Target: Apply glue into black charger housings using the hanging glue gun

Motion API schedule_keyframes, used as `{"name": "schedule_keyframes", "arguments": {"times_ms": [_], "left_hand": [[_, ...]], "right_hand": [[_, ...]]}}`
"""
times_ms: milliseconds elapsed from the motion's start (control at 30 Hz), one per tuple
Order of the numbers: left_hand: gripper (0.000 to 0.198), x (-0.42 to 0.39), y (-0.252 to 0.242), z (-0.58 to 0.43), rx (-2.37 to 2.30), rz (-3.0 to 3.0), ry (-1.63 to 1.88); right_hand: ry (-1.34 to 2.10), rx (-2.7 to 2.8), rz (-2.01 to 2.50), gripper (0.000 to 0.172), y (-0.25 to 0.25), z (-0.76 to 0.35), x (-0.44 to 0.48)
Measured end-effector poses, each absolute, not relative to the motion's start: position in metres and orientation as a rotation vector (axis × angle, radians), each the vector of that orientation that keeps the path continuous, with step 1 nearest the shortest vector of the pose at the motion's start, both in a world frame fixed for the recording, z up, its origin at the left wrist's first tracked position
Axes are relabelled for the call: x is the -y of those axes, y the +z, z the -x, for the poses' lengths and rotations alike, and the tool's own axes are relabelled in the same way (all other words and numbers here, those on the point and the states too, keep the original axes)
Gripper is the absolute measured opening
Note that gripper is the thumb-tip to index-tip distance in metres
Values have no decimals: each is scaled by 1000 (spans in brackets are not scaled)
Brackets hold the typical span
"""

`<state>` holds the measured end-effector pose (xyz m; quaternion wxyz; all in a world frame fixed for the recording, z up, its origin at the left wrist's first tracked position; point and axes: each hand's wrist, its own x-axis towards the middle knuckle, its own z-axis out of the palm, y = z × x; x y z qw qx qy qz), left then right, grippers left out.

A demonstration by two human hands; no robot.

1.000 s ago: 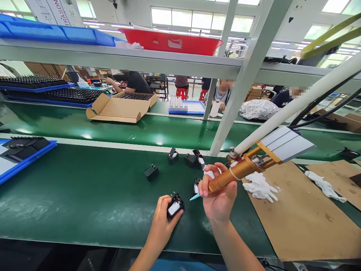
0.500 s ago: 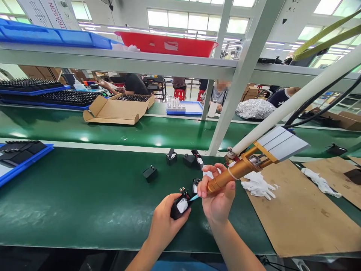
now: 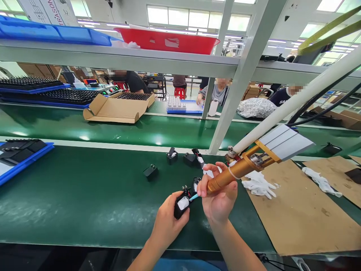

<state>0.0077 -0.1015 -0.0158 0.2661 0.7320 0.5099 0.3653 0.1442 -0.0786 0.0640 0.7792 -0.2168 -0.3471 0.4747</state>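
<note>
My left hand (image 3: 167, 222) is closed round a small black adapter housing (image 3: 182, 202), held just above the green belt (image 3: 84, 199) with its white inside face turned up. My right hand (image 3: 219, 195) grips a gold-coloured dispensing gun (image 3: 239, 168). The gun's blue nozzle tip (image 3: 193, 197) touches the top of the housing. A white hose and black cables run from the gun up to the right. Several more black adapter parts (image 3: 150, 171) lie on the belt just beyond my hands.
White gloves (image 3: 258, 183) lie on a cardboard sheet (image 3: 304, 218) to the right. A blue tray of black parts (image 3: 19, 152) sits at the left edge. Beyond a grey frame post (image 3: 225, 113), an open cardboard box (image 3: 118, 107) rests on the far belt, where other people work.
My left hand lifted the housing off the belt and brought it right to the nozzle tip. The gun stayed almost still.
</note>
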Motion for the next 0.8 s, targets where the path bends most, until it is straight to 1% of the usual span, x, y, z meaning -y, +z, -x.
{"name": "schedule_keyframes", "arguments": {"times_ms": [233, 400, 633, 700, 800], "left_hand": [[32, 97, -23, -16, -1342, -1946, 942], [33, 94, -22, -24, -1248, -1931, 1021], [37, 92, -19, -26, -1142, -1931, 1168], [37, 92, -19, -26, -1142, -1942, 1160], [35, 90, -18, -24, -1165, -1969, 1109]], "right_hand": [[1019, 756, 498, 42, 66, -139, 77], [1026, 754, 506, 42, 67, -136, 78], [1050, 774, 404, 32, 66, -136, 78], [1054, 769, 410, 34, 66, -136, 77], [1059, 741, 439, 43, 66, -136, 77]]}}
